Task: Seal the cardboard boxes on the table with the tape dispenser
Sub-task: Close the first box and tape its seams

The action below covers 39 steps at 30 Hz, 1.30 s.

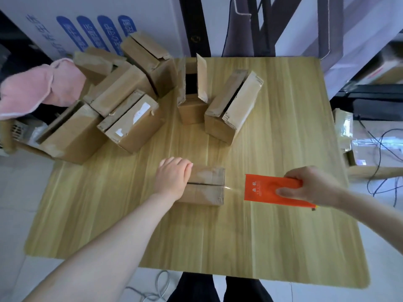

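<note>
Cardboard at frame centre: pinning the small box (pixel 207 177) under flat-laid fingers of the left hand (pixel 172 178), gripping the orange tape dispenser (pixel 266 188) at right in curled fingers of the right hand (pixel 311 188), clear tape (pixel 232 188) taut between, likely risking a twisted or peeled strip if pulled askew.

A pink cloth (pixel 32 90) lies left, black cables (pixel 380 149) right.

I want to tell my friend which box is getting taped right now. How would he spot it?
Start at the wooden table. The other boxes crowd its far side, several with flaps standing open. This box sits alone nearer the person, flaps closed, the left hand resting on it and the orange tape dispenser held beside it by the right hand.
</note>
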{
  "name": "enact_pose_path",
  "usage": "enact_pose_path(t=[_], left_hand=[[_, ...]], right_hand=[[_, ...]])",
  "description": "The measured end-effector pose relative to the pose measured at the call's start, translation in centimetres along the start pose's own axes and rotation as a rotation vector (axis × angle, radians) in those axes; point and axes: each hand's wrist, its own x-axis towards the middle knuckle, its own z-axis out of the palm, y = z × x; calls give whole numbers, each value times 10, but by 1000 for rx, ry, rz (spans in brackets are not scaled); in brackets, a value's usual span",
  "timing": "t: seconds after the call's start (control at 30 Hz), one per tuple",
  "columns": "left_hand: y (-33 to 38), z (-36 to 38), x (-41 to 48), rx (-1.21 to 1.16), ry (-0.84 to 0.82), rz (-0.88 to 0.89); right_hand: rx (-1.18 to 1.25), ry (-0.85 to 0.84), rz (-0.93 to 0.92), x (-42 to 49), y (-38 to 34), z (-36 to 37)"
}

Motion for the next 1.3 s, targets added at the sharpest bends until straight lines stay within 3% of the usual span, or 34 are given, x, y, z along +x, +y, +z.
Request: enact_pose_path(t=[0.27,0.6,0.83,0.93,1.03,1.17,1.23,1.3], left_hand=[[2,1,-2,-27,-5,-19],[5,1,-2,-25,-10,-14],[8,-7,-5,-12,-115,87],[10,-8,-5,-3,-135,49],[10,-8,-11,4,-136,24],[6,-9,-19,-30,-155,-10],[7,-13,-22,-50,-179,-113],[10,-17,-30,-98,-171,-322]], right_hand=[[-265,27,35,33,-60,29],[-367,145,118,26,-113,29],[-453,204,142,18,-137,38],[-510,208,103,14,-139,55],[-428,130,99,8,-135,82],[-224,188,188,3,-106,81],[-168,262,207,-2,-92,73],[-45,346,192,-8,-85,63]])
